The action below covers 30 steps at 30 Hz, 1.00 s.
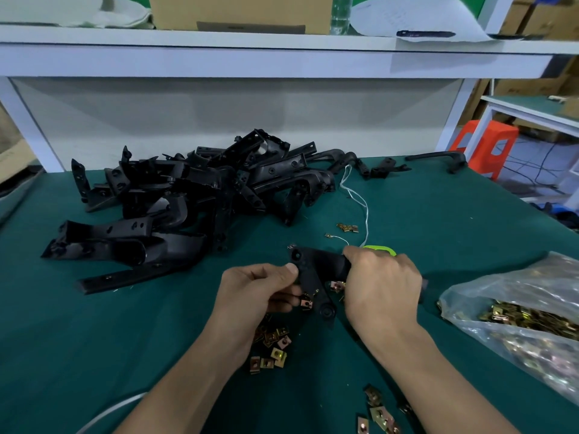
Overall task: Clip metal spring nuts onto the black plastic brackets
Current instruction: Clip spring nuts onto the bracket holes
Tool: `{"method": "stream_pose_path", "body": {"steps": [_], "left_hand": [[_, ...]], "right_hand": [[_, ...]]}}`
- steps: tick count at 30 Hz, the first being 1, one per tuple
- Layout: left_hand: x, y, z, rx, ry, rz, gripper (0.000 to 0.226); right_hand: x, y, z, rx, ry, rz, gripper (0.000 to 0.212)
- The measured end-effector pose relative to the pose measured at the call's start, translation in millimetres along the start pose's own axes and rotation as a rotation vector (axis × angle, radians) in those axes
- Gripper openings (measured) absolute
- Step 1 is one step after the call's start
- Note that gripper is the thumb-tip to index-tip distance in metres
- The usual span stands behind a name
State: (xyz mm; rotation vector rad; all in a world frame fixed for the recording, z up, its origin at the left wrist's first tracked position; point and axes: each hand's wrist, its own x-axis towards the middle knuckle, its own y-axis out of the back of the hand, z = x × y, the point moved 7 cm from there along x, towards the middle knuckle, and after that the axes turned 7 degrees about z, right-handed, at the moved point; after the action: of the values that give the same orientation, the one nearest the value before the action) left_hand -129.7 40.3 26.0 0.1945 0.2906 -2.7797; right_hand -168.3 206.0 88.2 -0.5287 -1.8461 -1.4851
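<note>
**Bracket (pixel 308 274) gripped at both ends, above mid-mat**

Far L, I see a pile of black brackets (pixel 175 198) heaped on the green mat (pixel 438 214), well apart from the hands. Nothing blocks my view there.

L hand (pixel 257 292) is curled, with the thumb pressing the bracket's upper-L end and the fingers tucked under. A spring nut (pixel 306 303) sits at the bracket's lower edge by those fingers; can't tell if it's pinched or clipped on. Loose nuts (pixel 272 349) lie on the mat beneath that wrist.

The bracket is L-shaped. One arm runs L-R into the R hand (pixel 382 283), and the other leg points down toward me, ending in a round boss. R hand wraps the R arm tight and hides that end.

A lime-green item (pixel 380 249) sits behind its knuckles, and a white string (pixel 360 202) trails back from there. Far R is a clear bag of nuts (pixel 517 311).
</note>
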Motion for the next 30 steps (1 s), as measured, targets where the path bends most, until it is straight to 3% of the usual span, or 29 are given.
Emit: {"method": "stream_pose_path", "body": {"steps": [4,10,12,17,26,30], "left_hand": [[2.9,4.0,8.3,0.213,-0.053,-0.024,0.025],[5.7,3.7,23.4,0.587,-0.150,-0.210,0.030],[5.4,4.3,23.9,0.539,-0.137,-0.201,0.031],[8.5,12.9,18.4,0.212,-0.059,0.030,0.026],[0.6,2.0,16.0,0.282,-0.043,-0.023,0.030],[-3.9,1.4,22.8,0.451,-0.092,0.100,0.031]], "right_hand": [[-3.0,-2.2,1.9,0.002,0.022,0.040,0.040],[-7.5,-5.6,-3.5,-0.026,0.045,-0.047,0.045],[-7.3,-4.5,-4.9,-0.048,0.033,-0.061,0.050],[-10.0,-13.4,-10.2,-0.161,-0.019,-0.228,0.056],[-13.1,-5.6,-12.4,-0.093,-0.023,-0.208,0.043],[-12.3,-5.9,-11.0,-0.065,-0.018,-0.169,0.045]]}}
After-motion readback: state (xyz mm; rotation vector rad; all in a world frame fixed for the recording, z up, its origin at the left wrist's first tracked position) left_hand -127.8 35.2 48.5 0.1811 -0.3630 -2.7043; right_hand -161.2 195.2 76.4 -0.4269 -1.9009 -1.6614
